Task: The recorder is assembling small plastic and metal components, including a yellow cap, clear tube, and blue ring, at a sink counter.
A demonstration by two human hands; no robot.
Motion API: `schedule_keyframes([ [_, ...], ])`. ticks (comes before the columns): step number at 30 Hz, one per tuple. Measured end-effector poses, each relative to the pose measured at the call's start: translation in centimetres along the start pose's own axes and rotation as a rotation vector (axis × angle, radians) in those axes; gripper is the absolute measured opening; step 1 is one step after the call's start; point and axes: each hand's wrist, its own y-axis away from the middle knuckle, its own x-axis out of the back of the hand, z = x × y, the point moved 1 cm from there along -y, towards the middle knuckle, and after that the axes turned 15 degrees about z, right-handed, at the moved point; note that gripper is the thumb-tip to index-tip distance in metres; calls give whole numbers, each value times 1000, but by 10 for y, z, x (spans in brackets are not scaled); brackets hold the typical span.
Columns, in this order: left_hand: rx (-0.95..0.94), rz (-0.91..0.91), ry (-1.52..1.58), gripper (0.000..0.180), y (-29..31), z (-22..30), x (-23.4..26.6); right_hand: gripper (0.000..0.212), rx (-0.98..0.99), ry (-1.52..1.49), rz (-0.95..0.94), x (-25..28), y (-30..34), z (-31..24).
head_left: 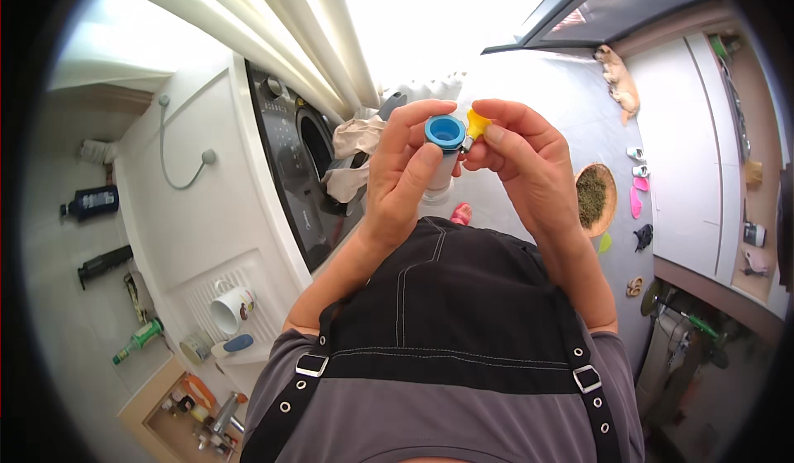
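Note:
My left hand (pixel 395 183) is wrapped round a pale tube with a blue collar (pixel 445 131), held upright with its open mouth facing me. Between thumb and fingers, my right hand (pixel 532 163) pinches a yellow thumb-turn (pixel 477 122) with a small metal end. That metal end sits right against the side of the blue collar; I cannot tell whether it is fastened to it. The lower part of the tube shows whitish below my fingers.
At left stand a washing machine (pixel 291 177) with cloth at its door and a white sink counter (pixel 190 215) bearing a mug (pixel 231 309). A dog (pixel 619 82) lies by white cabinets (pixel 685 157). A basket of dried leaves (pixel 608 198) and shoes (pixel 643 238) are on the floor.

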Motion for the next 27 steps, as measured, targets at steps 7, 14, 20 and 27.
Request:
schedule_keyframes([
  [7, 6, -65, -45, 35, -15, -17, -23, 24, 42, -66, 84, 26, -2, -7],
  [14, -38, -86, -188, 45, -24, -49, -64, 24, 145, -68, 19, 79, -13, -29],
  [20, 36, -159, -243, 45, -38, -72, -135, 26, 354, 19, 12, 153, -21, -52],
  [27, 153, -240, -249, 47, -42, -110, -227, 20, 807, 371, 203, 248, -20, -87],
])
